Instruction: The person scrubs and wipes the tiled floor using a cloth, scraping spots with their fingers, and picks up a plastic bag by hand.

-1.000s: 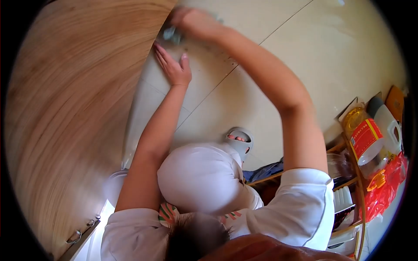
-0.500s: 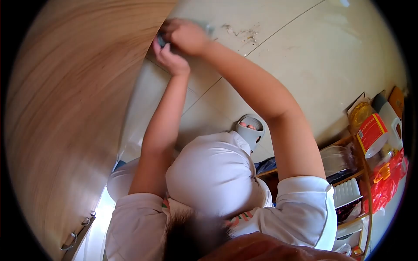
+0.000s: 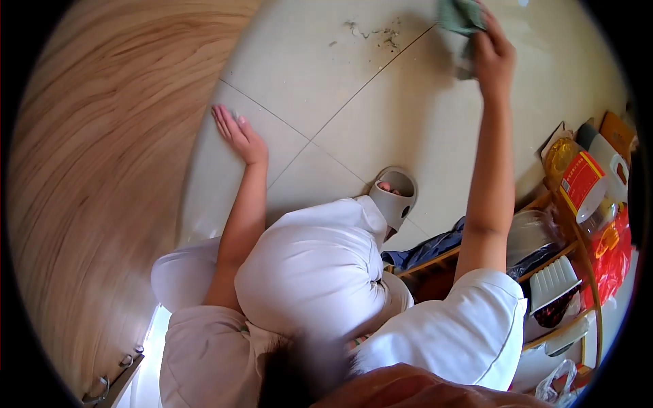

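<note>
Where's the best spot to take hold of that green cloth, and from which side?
Probably the loose folds on the left side of the green cloth, coming from the left of the picture. The person's right hand holds its right side, while those crumpled folds stick out uncovered, so they should be easy to pinch in a bunch.

Right hand (image 3: 495,60) (green cloth (image 3: 460,16) along) swung away from left hand (image 3: 241,139).

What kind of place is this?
Probably someone's home, maybe by a kitchen: there's a slipper, a shiny tiled floor, and a shelf crammed with household stuff.
</note>
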Motion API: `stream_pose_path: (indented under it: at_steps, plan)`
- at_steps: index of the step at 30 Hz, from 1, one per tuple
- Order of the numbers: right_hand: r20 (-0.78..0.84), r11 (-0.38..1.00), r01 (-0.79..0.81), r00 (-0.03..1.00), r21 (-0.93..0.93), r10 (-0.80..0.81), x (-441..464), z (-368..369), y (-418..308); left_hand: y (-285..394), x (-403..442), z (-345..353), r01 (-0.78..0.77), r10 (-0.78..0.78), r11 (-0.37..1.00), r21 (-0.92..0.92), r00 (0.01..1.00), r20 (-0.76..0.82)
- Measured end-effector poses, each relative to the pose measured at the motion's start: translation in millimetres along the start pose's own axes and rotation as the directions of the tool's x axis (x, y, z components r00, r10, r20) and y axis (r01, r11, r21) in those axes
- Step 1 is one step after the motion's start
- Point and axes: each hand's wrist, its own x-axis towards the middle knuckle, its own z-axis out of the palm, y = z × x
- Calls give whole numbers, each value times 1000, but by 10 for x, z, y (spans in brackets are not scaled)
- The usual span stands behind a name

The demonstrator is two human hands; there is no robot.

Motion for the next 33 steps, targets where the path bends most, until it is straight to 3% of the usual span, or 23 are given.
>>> stream_pose_path:
  at_steps: [2,4,5,7,9,11,14,17,20,22,24,27,28,30,31,32,33]
  plan:
    - [-108,997,0,994,-77,-8,16,-422,205,20,-19,44,-14,14,1000,-9,999,-33]
    - [-118,966,116,982,-232,-146,-43,-557,895,45,-9,39,-22,22,1000,1,999,-31]
    - [-62,784,183,961,-593,-271,-156,-340,634,55,-13,31,-24,24,1000,10,999,-28]
    - [-229,902,146,940,-406,-255,-186,139,662,64,-13,40,-26,26,1000,-5,999,-38]
    - [-90,837,191,957,-512,-274,-390,792,379,50,-42,6,-24,24,1000,-10,999,-32]
    - [139,795,395,917,-460,-375,-751,1457,181,39,-44,46,-2,1,1000,-17,998,-56]
    - [418,812,540,805,-223,-420,-1368,2006,-184,34,-48,4,-10,7,999,-46,999,-53]
    - [469,705,678,702,-210,-536,-1466,2090,-105,48,-32,-20,-18,17,999,-30,999,-41]
    - [444,774,628,717,-77,-538,-1178,1815,-19,35,-65,-13,2,-3,1000,-18,999,-37]
    - [223,932,351,919,-91,-324,-816,1635,55,38,-54,-10,-10,9,1000,-20,999,-42]
    - [90,883,83,995,-461,-47,-308,1380,126,44,-58,-9,-18,17,1000,-19,999,-37]
    - [-25,797,375,899,-474,-438,-232,1652,75,73,-23,6,-11,10,1000,-20,999,-46]
    - [162,802,227,973,-552,-164,-458,1816,86,79,-21,5,-17,16,1000,-20,999,-45]
    - [304,794,533,839,-294,-451,-1035,2205,50,75,-7,0,-30,29,999,-25,999,-40]
    - [368,830,548,755,102,-543,-1349,2361,101,65,-5,-3,-29,28,999,-28,999,-37]
    - [553,878,474,714,68,-429,-1689,2467,-26,17,-14,-1,-32,31,999,-36,999,-29]
    - [600,767,635,651,-94,-466,-2100,2592,-16,-45,-40,2,-34,33,998,-44,999,-21]
